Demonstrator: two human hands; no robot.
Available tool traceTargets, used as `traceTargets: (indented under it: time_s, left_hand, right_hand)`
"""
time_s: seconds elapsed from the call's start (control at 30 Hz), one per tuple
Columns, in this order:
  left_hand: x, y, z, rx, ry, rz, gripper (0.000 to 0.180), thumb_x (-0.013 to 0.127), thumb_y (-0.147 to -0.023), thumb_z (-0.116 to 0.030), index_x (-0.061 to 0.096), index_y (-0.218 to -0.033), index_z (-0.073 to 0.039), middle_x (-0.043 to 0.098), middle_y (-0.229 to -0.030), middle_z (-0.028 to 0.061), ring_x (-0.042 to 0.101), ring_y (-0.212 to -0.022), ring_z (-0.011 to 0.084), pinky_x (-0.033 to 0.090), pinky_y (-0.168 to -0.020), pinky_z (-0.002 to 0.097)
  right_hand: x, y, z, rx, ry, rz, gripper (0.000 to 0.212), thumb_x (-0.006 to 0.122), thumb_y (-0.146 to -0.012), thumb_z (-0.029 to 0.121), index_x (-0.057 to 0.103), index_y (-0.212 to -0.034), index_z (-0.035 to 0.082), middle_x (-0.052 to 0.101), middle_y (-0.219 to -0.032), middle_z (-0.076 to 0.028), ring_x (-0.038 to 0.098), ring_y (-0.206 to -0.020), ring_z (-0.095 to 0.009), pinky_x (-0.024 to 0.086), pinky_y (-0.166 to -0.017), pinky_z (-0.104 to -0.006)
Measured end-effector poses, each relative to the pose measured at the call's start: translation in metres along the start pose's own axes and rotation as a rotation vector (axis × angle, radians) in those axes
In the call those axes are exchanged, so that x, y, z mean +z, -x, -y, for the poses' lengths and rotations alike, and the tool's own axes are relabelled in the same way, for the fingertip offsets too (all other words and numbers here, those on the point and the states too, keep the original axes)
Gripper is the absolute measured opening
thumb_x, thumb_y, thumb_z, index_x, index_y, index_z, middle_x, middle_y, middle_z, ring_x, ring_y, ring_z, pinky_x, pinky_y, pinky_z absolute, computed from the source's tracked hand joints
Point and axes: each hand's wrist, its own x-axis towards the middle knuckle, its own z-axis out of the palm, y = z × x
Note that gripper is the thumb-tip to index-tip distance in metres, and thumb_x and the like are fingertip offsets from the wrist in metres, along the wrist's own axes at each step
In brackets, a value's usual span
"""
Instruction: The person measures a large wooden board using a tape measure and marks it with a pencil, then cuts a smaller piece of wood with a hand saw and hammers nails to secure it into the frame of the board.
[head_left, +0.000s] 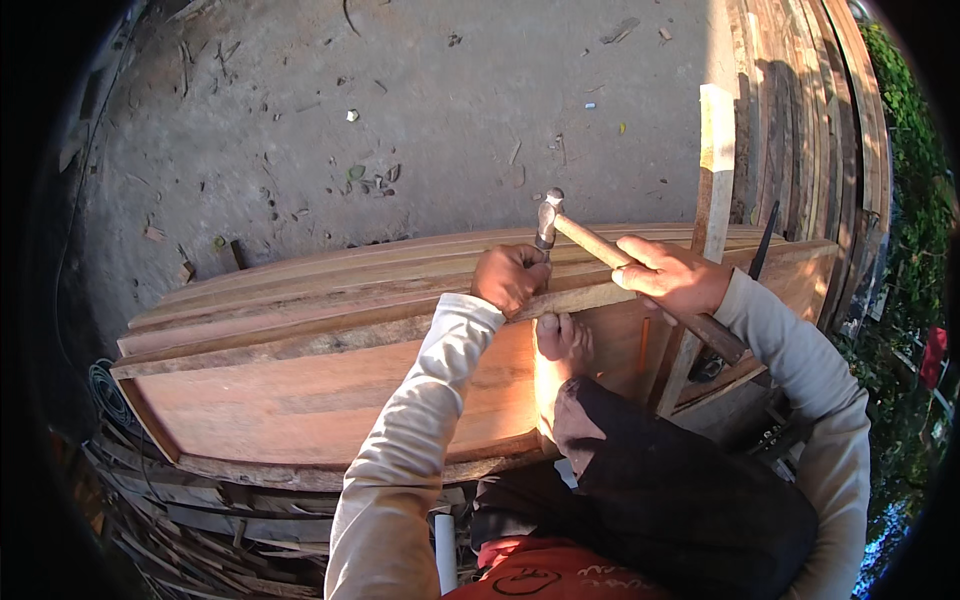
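Note:
My right hand [682,275] is wrapped round the wooden handle of a ball-peen hammer [590,240]. Its metal head stands just above my left hand [510,278], which is closed near the top edge of a wooden frame panel [330,385]. My left fingers pinch a slim, upright metal piece, mostly hidden by the hand and the hammer head; I cannot tell its exact kind. The hammer face is at or very near its top. A bare foot [562,345] presses on the panel close below both hands.
More wooden frames lie stacked behind the panel. An upright timber [712,200] rises right of my hands, with long planks [800,130] beyond it. Scrap strips [230,520] pile at lower left. Leaves and chips litter the concrete floor [400,90].

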Motion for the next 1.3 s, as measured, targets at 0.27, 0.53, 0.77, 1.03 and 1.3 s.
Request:
traceTargets:
  time_s: [0.27,0.53,0.77,1.03,1.3]
  left_hand:
    - [-0.010,0.003,0.003,-0.040,0.033,-0.035,0.018,0.072,-0.087,-0.015,0.074,-0.090,0.002,0.072,-0.075,0.0054,0.063,-0.066,0.0103,0.052,-0.063,0.0288]
    - [-0.005,0.016,0.003,-0.118,-0.088,-0.017,0.018,0.071,-0.086,-0.018,0.075,-0.092,-0.001,0.072,-0.075,0.0060,0.063,-0.068,0.0119,0.053,-0.067,0.0320]
    - [-0.060,0.057,0.014,-0.004,-0.436,-0.393,0.031,0.066,-0.087,-0.025,0.070,-0.114,-0.010,0.075,-0.097,0.0122,0.071,-0.086,0.0308,0.056,-0.080,0.0419]
    - [-0.061,0.077,0.029,0.109,-0.845,-0.687,0.017,0.062,-0.091,-0.024,0.067,-0.102,-0.012,0.073,-0.090,0.0085,0.069,-0.088,0.0305,0.056,-0.073,0.0456]
    - [-0.042,0.068,0.041,0.167,-0.833,-0.655,0.015,0.063,-0.091,-0.025,0.067,-0.097,-0.012,0.072,-0.086,0.0082,0.069,-0.084,0.0307,0.056,-0.069,0.0457]
  right_hand:
    - [-0.021,0.013,0.076,-0.334,-0.447,-0.507,0.027,0.052,-0.103,0.029,0.050,-0.112,0.004,0.048,-0.069,-0.001,0.047,-0.051,-0.007,0.041,-0.043,-0.0237]
    - [-0.021,0.013,0.048,0.022,-0.230,-0.080,0.038,0.051,-0.103,0.030,0.051,-0.124,-0.001,0.055,-0.081,-0.007,0.053,-0.067,-0.009,0.044,-0.054,-0.0277]
    - [0.044,0.025,-0.001,-0.085,-0.026,-0.352,0.043,0.049,-0.104,0.035,0.048,-0.128,-0.001,0.054,-0.080,-0.010,0.056,-0.065,-0.013,0.049,-0.054,-0.0322]
    - [-0.005,0.041,0.073,-0.359,-0.287,-0.553,0.022,0.051,-0.103,0.023,0.049,-0.109,0.002,0.051,-0.068,-0.002,0.046,-0.046,-0.009,0.039,-0.044,-0.0243]
    - [0.035,0.002,-0.048,-0.454,0.533,-0.199,0.023,0.053,-0.103,0.024,0.046,-0.109,0.004,0.053,-0.068,-0.005,0.053,-0.051,-0.013,0.043,-0.050,-0.0358]
